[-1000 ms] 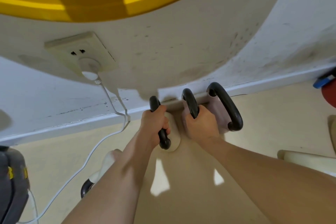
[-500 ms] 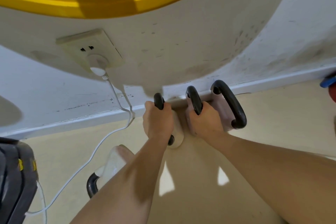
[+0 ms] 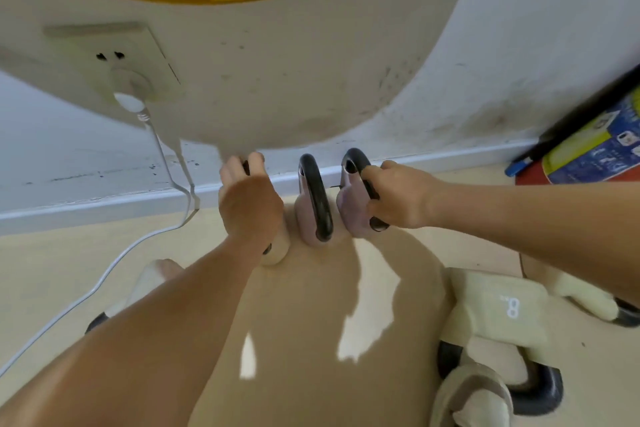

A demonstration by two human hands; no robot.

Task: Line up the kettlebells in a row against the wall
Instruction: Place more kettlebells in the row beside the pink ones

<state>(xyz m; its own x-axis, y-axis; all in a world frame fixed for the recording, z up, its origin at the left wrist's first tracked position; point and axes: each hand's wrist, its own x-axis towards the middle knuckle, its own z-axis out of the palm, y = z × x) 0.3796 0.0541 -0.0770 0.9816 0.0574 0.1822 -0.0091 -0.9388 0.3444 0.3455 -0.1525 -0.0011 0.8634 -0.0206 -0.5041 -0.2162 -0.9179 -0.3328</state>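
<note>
Three kettlebells stand side by side at the foot of the wall. My left hand [image 3: 247, 204] grips the black handle of the cream kettlebell [image 3: 277, 251] on the left, mostly hiding it. The middle pink kettlebell [image 3: 306, 218] stands free, its black handle upright. My right hand [image 3: 398, 199] is closed around the black handle of the right pink kettlebell [image 3: 349, 215]. More cream kettlebells lie on the floor: one marked 8 [image 3: 498, 315] at the lower right, another [image 3: 478, 395] below it, and one [image 3: 145, 284] partly hidden behind my left forearm.
A white baseboard [image 3: 104, 206] runs along the wall. A white cable [image 3: 114, 263] hangs from a wall socket [image 3: 117, 55] and trails over the floor at left. A red object with a blue and yellow label [image 3: 588, 156] stands against the wall at right.
My right hand has let go of the middle pink kettlebell and taken the handle of the right pink one. My left hand stays on the cream kettlebell. The view shifted right.
</note>
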